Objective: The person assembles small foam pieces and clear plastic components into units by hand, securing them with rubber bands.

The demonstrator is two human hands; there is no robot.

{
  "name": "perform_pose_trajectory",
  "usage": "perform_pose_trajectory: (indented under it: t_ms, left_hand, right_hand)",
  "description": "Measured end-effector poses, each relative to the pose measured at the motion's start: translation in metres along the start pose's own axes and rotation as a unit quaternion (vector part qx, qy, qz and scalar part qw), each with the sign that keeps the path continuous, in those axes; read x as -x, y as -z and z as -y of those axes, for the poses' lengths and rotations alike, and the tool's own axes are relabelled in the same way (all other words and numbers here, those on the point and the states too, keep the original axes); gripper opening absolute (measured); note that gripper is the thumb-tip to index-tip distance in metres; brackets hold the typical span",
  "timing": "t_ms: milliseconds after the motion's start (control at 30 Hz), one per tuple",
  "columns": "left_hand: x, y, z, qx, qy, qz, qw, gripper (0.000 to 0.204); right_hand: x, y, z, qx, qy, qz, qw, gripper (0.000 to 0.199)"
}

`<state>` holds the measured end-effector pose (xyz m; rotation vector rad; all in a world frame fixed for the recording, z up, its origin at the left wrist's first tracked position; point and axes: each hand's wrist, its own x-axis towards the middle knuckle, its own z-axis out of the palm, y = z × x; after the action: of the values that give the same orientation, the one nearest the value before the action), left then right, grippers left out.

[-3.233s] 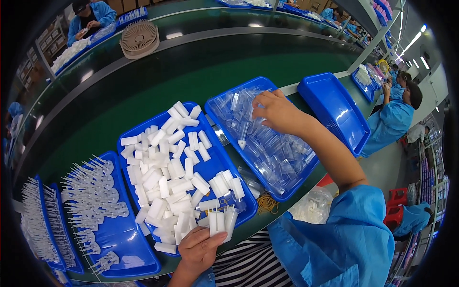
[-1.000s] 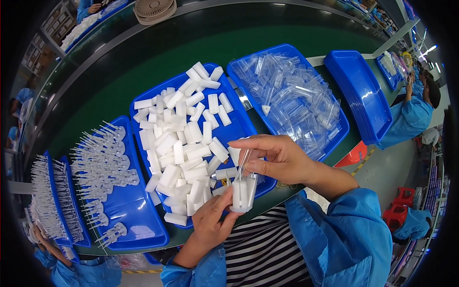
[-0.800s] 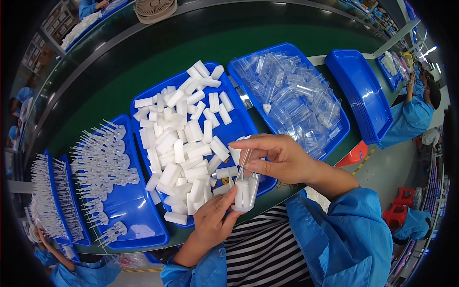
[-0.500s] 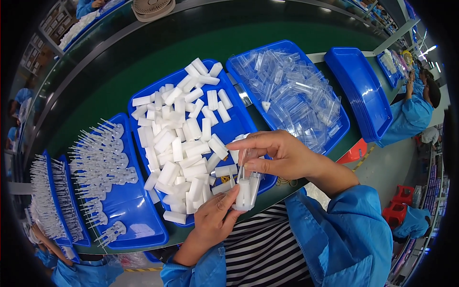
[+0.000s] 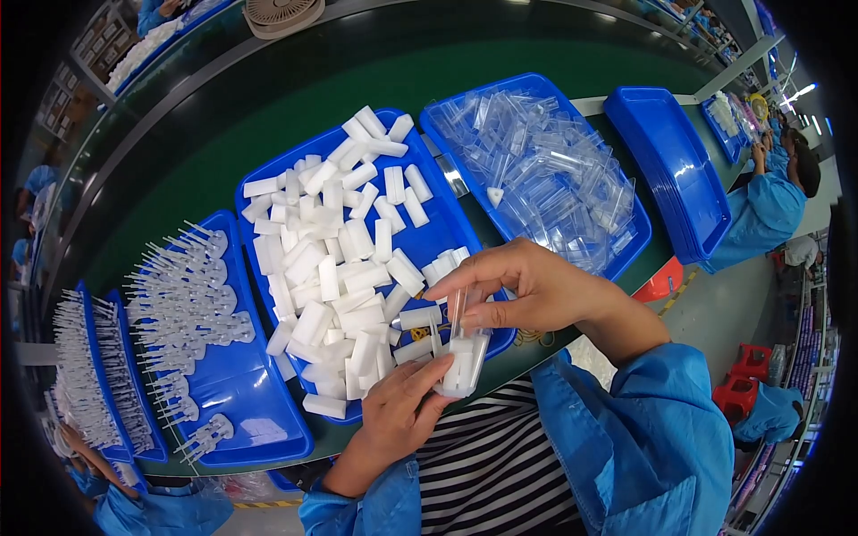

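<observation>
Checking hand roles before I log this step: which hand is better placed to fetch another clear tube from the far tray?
Probably the right hand. It pinches only a thin clear tube and lies nearer the tray of clear tubes. The left hand is lower, cradling the white foam blocks.

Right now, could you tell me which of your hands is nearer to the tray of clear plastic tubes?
Right. The right hand is just below the tube tray's near edge; the left hand sits lower, at the near edge of the tray of white blocks.

Factory assembly line: green conveyor belt (image 5: 268,116), blue parts trays (image 5: 679,170), smocked workers (image 5: 769,210).
</observation>
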<state>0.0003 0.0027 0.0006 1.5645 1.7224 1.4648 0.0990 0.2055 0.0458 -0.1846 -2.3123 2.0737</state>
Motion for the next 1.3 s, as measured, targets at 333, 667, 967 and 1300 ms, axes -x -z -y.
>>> perform_pose_trajectory:
  t_ms: [333, 667, 967, 1300]
  left_hand:
    - [0.002, 0.002, 0.006, 0.040, -0.028, -0.048, 0.998, 0.022]
    - [0.005, 0.001, 0.006, 0.069, 0.001, -0.088, 0.994, 0.023]
    - [0.005, 0.008, 0.006, 0.091, -0.021, -0.079, 0.992, 0.021]
    - [0.009, 0.003, 0.022, 0.159, -0.083, -0.115, 0.977, 0.015]
  right_hand:
    - [0.003, -0.010, 0.004, -0.043, 0.014, -0.005, 0.999, 0.022]
    - [0.004, -0.025, -0.001, 0.018, -0.010, 0.010, 1.000, 0.029]
    - [0.007, -0.028, 0.014, 0.104, 0.044, 0.005, 0.994, 0.040]
    - [-0.088, 0.031, 0.004, 0.477, 0.090, -0.018, 0.874, 0.031]
